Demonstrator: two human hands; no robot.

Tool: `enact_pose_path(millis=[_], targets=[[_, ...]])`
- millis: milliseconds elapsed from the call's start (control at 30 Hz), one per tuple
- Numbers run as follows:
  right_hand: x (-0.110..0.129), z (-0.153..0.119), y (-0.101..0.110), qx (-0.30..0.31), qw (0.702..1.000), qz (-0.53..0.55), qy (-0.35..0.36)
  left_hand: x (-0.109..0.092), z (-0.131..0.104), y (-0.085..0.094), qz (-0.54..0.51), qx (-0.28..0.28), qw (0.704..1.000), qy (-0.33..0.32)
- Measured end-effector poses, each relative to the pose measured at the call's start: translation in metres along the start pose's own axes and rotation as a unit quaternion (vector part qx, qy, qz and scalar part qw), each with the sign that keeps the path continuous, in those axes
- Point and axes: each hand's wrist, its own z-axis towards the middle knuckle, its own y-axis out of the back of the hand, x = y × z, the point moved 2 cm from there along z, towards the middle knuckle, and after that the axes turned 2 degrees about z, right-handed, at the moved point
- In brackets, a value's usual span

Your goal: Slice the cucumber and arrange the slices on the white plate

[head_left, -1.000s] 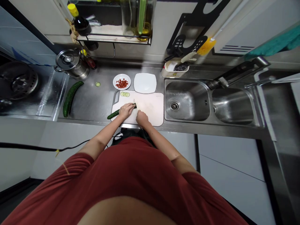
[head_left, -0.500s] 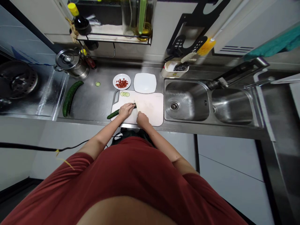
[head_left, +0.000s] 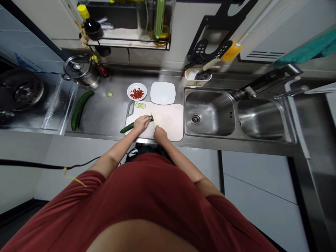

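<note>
Standing at the far left of my view, a dark burner (head_left: 22, 92) sits beside the steel counter (head_left: 105, 115). Moving right, I find a whole green cucumber (head_left: 81, 111) lying curved on the steel, with a lidded metal pot (head_left: 81, 73) behind it and a red bottle (head_left: 102, 70) just right of the pot. Next, a single pale round (head_left: 110, 94) lies alone on the counter. Then comes a white cutting board (head_left: 170, 122), and the slimmer cucumber (head_left: 127, 128) lies aslant over its left part, its far left tip near the board's front left corner. Behind the board, a small round plate (head_left: 130, 90) holds chopped red pieces (head_left: 137, 93); a short row of overlapping slices (head_left: 140, 105) rests on the board's back left. I see the person's left hand (head_left: 141, 124) over the slimmer cucumber, fingers together and clamped on it. At its right end stands a pale knife blade (head_left: 154, 120); I cannot tell whether it is cutting in. The right hand (head_left: 160, 134) is a closed fist around the handle, which its fingers hide. Behind the board is a white squarish plate (head_left: 162, 93), and farther right, a double steel sink (head_left: 210, 112).
</note>
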Motion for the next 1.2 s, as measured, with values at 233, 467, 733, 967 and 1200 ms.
enact_pose_path(millis=[233,467,733,967,1200], targets=[[0.0,0.002,-0.003,0.004,1.0,0.001,-0.002,0.001,-0.001,-0.001,0.004,-0.011,1.0,-0.006],[0.004,0.01,0.004,0.0,1.0,0.001,0.0,0.003,-0.001,-0.004,0.003,-0.012,1.0,-0.005],[-0.003,0.003,-0.001,0.008,1.0,-0.004,-0.006,0.0,0.0,-0.001,0.002,-0.015,1.0,-0.002],[-0.004,0.001,-0.003,0.013,1.0,-0.007,-0.008,-0.002,0.0,0.001,0.004,-0.016,1.0,0.003],[0.0,0.007,0.002,0.004,1.0,0.003,0.006,-0.001,0.001,0.0,0.003,-0.012,1.0,0.003]])
